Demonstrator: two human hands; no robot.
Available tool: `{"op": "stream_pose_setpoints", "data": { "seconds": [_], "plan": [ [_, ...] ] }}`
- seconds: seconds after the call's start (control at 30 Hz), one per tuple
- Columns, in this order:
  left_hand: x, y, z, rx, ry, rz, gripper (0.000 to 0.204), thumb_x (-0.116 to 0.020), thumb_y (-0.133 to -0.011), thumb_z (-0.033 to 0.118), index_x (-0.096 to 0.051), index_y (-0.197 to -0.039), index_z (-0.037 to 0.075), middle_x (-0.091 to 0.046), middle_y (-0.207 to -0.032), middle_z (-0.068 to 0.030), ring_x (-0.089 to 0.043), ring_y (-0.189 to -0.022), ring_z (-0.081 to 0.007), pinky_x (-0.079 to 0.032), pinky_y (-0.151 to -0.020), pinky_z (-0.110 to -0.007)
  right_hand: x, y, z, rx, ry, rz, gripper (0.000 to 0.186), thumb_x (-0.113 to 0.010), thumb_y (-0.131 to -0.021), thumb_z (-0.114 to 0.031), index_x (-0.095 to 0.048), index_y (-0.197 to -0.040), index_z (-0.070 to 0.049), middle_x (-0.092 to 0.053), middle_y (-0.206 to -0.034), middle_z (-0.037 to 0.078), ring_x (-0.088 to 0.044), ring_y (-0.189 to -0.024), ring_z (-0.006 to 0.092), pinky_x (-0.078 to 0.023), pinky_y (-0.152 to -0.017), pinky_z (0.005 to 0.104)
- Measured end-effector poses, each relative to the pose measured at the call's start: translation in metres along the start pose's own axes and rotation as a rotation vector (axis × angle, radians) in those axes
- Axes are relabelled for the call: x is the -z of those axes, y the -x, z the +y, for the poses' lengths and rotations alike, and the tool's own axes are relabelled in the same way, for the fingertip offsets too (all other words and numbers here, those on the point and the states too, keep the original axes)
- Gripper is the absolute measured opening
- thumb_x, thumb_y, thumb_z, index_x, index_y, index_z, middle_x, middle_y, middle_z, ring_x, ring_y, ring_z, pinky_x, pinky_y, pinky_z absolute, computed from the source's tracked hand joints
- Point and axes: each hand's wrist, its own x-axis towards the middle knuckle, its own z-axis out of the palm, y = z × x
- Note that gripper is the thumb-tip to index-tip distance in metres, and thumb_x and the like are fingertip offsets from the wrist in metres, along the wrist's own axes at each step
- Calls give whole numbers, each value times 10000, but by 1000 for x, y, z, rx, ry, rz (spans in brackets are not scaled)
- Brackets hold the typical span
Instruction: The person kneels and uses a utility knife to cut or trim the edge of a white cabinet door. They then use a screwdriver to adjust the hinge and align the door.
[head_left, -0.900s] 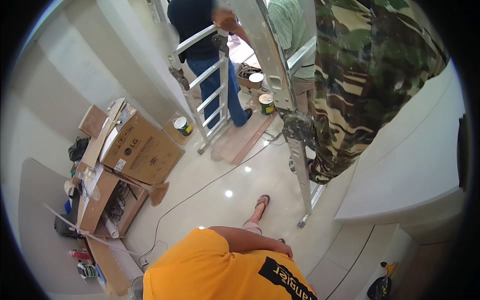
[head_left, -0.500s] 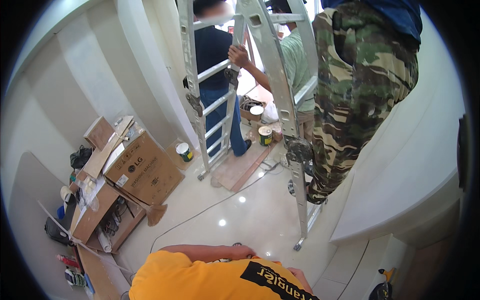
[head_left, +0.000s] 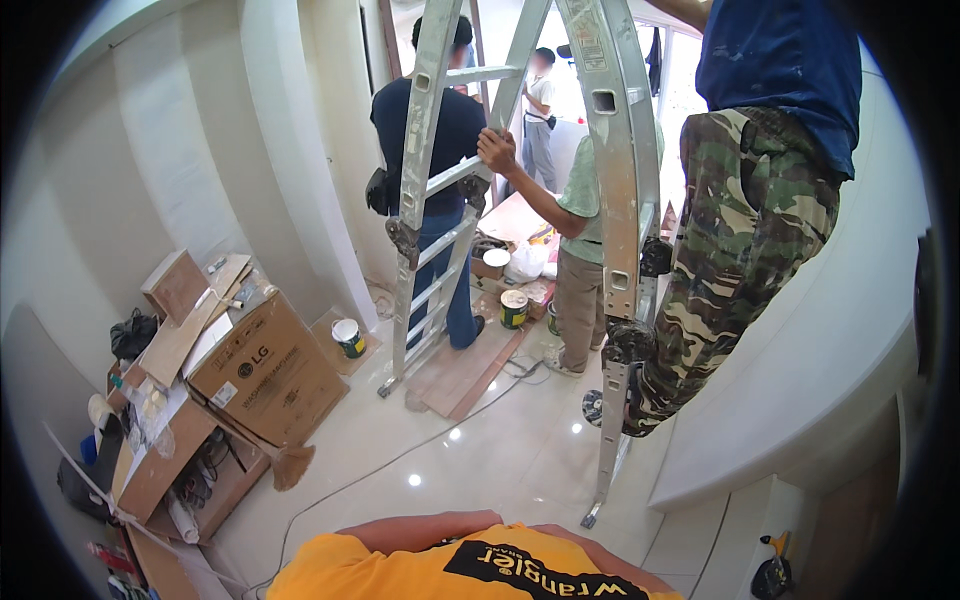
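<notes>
At the lower edge, my left forearm (head_left: 420, 528) and right forearm (head_left: 600, 560) lie across in front of the yellow shirt (head_left: 340, 575). The forearms come near each other at the middle; both hands are out of sight, so their fingers cannot be read. Beyond them stands an aluminium folding ladder (head_left: 612, 215), apart from my arms. A person in camouflage trousers (head_left: 740, 230) stands on its right side. Another person, in a pale green shirt, holds the ladder's far left section with one hand (head_left: 497, 152).
A large cardboard box (head_left: 270, 370) leans at left beside wood boards (head_left: 195, 320) and a broom head (head_left: 293, 467). Paint tubs (head_left: 348, 338) stand on the floor, near a wooden plank (head_left: 455, 380). A grey cable (head_left: 400, 450) crosses the tiles. Other people stand farther back.
The view has tilted up and shifted, showing more of the far room. My hands, partly seen earlier near the shirt, are now hidden. The other person's hand still grips the ladder.
</notes>
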Motion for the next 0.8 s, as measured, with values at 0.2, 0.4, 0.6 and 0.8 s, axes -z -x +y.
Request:
{"op": "stream_pose_setpoints", "data": {
  "seconds": [0.2, 0.4, 0.6, 0.8],
  "plan": [
    [20, 3, -29, -277, 106, 124, 386, -686, -1018, 268, -788, -1294, 18, -810, -1226, -198, -763, -1106, -311, -565, -971, -436, -19, -35, -18, -78, 79, 68, 444, -652, -1127, -293, -706, -1445, 11, -749, -1344, 96, -662, -1275, 175, -488, -1120, 324],
    [9, 24, -38, -217, 134, 90, 362, -643, -1033, 254, -784, -1264, 13, -795, -1253, -239, -757, -1173, -396, -560, -1024, -463, -13, -26, 13, 57, 388, 234, 383, -603, -1125, -293, -736, -1385, -44, -754, -1351, 121, -676, -1257, 221, -507, -1100, 351],
    [7, 47, -59, -71, -258, 45, 417, -670, -1021, 274, -733, -1358, 36, -773, -1257, -238, -724, -1210, -430, -556, -1038, -518, -5, 32, 80, 166, 474, 351, 321, -651, -1072, -258, -750, -1297, -51, -777, -1268, 187, -739, -1166, 286, -551, -1036, 382],
    [-23, 91, -31, -144, -303, 418, 449, -740, -1013, 288, -736, -1403, 66, -788, -1197, -242, -744, -1119, -455, -574, -1031, -525, -46, 140, 67, 151, 564, 584, 327, -691, -1039, -228, -731, -1295, -28, -788, -1187, 224, -774, -1096, 365, -586, -965, 422]
  ]
}}
